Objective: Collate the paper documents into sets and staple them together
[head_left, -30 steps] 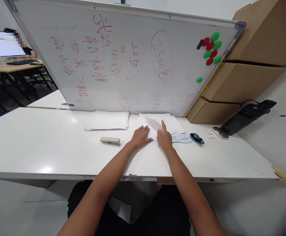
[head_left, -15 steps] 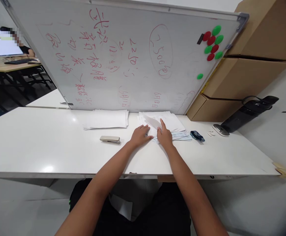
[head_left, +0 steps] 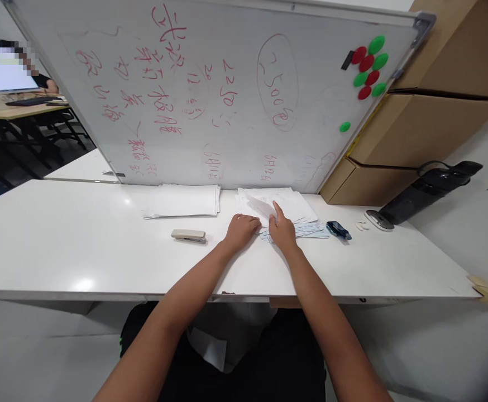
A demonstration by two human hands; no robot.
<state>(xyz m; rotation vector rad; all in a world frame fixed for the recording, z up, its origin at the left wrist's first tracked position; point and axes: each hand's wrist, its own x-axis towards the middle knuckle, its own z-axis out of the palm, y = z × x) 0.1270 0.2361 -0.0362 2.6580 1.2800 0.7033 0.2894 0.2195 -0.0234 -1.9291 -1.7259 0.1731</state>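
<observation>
A white sheet of paper (head_left: 262,208) stands partly lifted over a stack of white papers (head_left: 300,206). My right hand (head_left: 283,230) is closed on the lifted sheet at its right side, one finger stretched up along it. Curled inward, my left hand (head_left: 243,230) meets the sheet's near left corner, its fingertips pressed together there. Beneath my right hand, slips with blue print (head_left: 311,229) fan out over the table. Left of my left hand lies a beige stapler (head_left: 189,235). Another pile of white papers (head_left: 181,200) rests farther left.
A whiteboard (head_left: 244,100) with red writing and magnets stands behind the papers. To the right are a dark blue gadget (head_left: 338,229), a computer mouse (head_left: 379,220), a black bottle (head_left: 432,192) and stacked cardboard boxes (head_left: 424,131). Another person (head_left: 45,82) sits at a far desk.
My left hand's fingers, spread before, have curled in to the right against the sheet's corner. My right hand stays on the lifted sheet. The view has shifted slightly.
</observation>
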